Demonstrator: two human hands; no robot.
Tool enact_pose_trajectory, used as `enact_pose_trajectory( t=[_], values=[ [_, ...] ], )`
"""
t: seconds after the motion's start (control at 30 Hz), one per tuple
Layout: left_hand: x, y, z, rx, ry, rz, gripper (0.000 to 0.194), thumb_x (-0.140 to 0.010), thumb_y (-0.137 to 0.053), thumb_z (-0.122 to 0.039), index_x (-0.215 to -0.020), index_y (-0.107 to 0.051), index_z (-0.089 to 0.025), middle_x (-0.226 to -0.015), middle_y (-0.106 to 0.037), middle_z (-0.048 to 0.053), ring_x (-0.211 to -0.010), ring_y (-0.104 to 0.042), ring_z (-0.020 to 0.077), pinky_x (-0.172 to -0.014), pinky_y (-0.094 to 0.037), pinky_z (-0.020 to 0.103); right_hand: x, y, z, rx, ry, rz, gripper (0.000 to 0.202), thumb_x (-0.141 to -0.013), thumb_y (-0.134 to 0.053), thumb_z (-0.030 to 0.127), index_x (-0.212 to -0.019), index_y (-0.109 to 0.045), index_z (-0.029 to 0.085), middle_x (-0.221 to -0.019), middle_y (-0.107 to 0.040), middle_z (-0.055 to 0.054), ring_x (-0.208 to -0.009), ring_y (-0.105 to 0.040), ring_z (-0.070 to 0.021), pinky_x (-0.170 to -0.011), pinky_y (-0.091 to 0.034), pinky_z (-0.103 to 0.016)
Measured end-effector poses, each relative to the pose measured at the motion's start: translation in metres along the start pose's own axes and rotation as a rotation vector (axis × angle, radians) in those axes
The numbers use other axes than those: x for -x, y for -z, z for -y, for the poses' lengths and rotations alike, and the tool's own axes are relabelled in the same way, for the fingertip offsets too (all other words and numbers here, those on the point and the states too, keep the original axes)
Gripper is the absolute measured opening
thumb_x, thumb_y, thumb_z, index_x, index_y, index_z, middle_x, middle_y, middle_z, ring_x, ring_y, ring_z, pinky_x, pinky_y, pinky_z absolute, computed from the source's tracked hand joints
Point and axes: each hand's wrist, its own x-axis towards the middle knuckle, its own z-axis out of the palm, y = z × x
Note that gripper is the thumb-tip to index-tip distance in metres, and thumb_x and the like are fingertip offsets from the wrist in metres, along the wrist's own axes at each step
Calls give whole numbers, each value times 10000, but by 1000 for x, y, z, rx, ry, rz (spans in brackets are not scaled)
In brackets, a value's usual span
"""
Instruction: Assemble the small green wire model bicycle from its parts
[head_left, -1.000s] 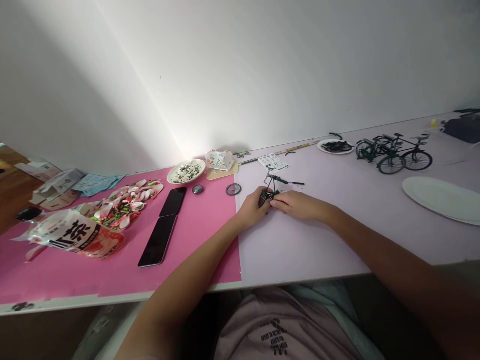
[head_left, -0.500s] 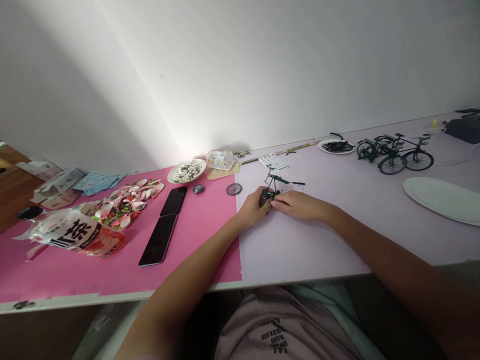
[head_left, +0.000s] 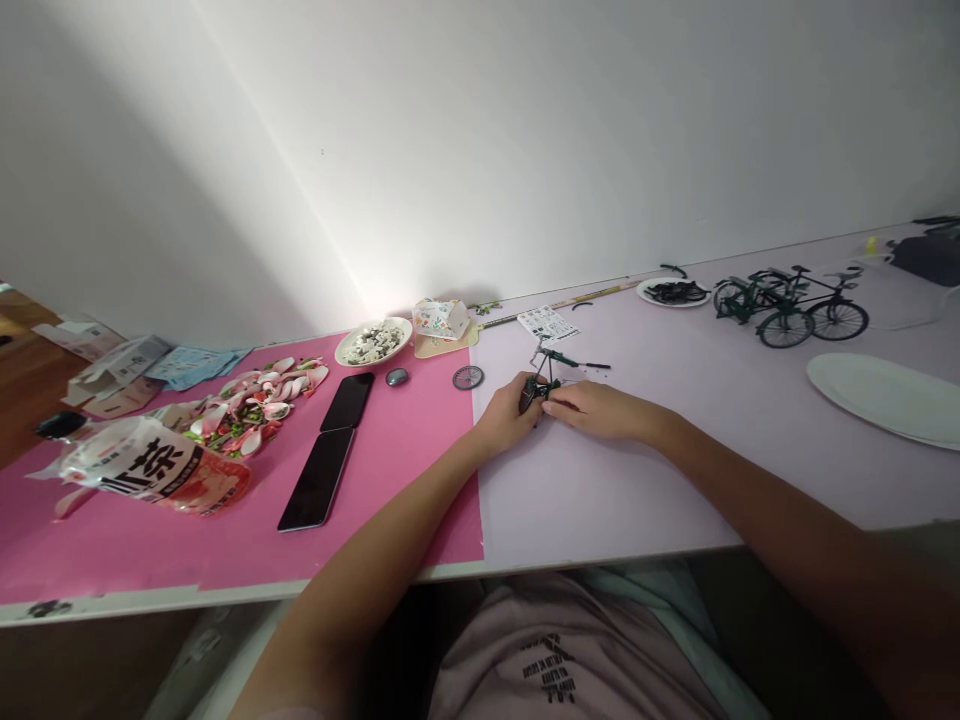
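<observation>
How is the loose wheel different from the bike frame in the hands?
The loose wheel lies flat on the table, untouched; the bike frame is held by the left hand and right hand. The loose wheel is round; the bike frame has thin bars branching out. The loose wheel looks grey, the bike frame mostly dark green. Both have thin parts: spokes on one, bars on the other.

Dim overall; brightest low on the wall (head_left: 382, 265), left of centre. Shaded at upper left, darkest beneath the table (head_left: 585, 500). Stretched and soft toward side edges.
</observation>
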Motion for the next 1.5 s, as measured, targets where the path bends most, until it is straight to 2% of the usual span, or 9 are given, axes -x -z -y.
enact_pose_trajectory(
  t=[0.53, 0.8, 1.23, 1.5],
  values=[
    [1, 1, -4, -27, -2, -3, 307, -952, -537, -263, -1245, -575, -182, -910, -716, 30, -766, -631, 138, -778, -497, 267, 0, -2, -3, 10, 16, -7, 417, -1055, -414, 509, -897, -672, 223, -1000, -748, -87, -886, -666, -245, -817, -453, -343],
    [0, 0, 0, -12, -13, -3, 313, -953, -537, -261, -1252, -569, -176, -887, -703, 26, -758, -625, 138, -764, -494, 263, 0, -2, -3, -12, 7, -4, 467, -1029, -435, 600, -937, -698, 227, -964, -746, -89, -859, -652, -247, -785, -456, -338],
    [-1, 0, 1, -1, -17, -3, 330, -948, -534, -260, -1265, -568, -173, -857, -688, 13, -725, -607, 129, -742, -488, 259, 1, -1, -1, 3, -8, -1, 417, -1045, -412, 527, -890, -654, 225, -963, -737, -84, -844, -656, -241, -789, -452, -357],
    [-1, 0, 2, -13, -11, -2, 346, -944, -548, -259, -1278, -569, -173, -860, -699, 19, -752, -627, 137, -772, -502, 267, 1, -2, -3, -5, -8, -10, 424, -1045, -414, 539, -897, -670, 236, -944, -727, -76, -845, -652, -247, -782, -453, -355]
  ],
)
